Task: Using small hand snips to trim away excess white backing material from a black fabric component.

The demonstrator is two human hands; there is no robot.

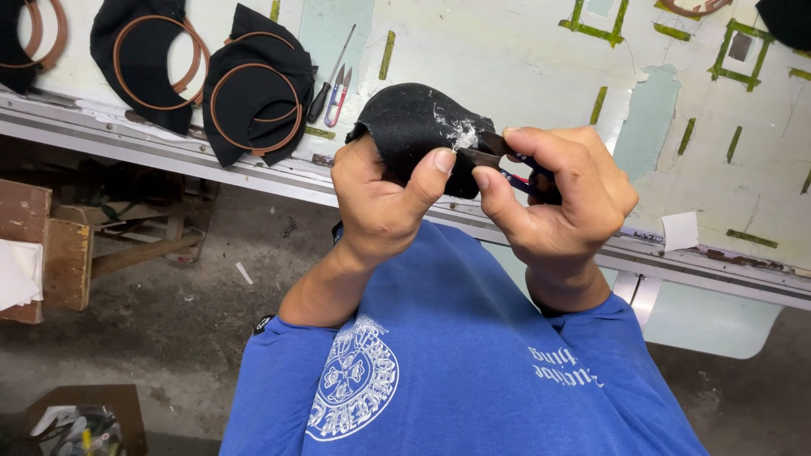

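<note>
A worn, pale work table (pixel 524 59) with peeling paint and strips of green tape is seen from above, its metal edge running across the view over a dusty concrete floor (pixel 186 312). Above that edge a rounded black fabric piece (pixel 414 122) is held up, a whitish fuzzy patch showing on its right side. The left hand (pixel 384 198) is closed around the lower left of the fabric, the thumb pressed against its front. The right hand (pixel 557 198) is curled tight around a small pair of thread snips (pixel 498 160) with red and blue on the handle; the dark blades are laid against the fabric just below the whitish patch. Both hands are held close together in front of a blue printed shirt (pixel 456 371). Farther back on the table, to the left, several black fabric pieces with brown rings (pixel 253 89) are laid in a row, some overlapping. Just beside them a screwdriver (pixel 328 76) and a second pair of snips (pixel 340 93) are lying. A wooden block (pixel 59 262) is seen at the left under the table, and a small white scrap (pixel 680 230) rests on the table edge at the right
</note>
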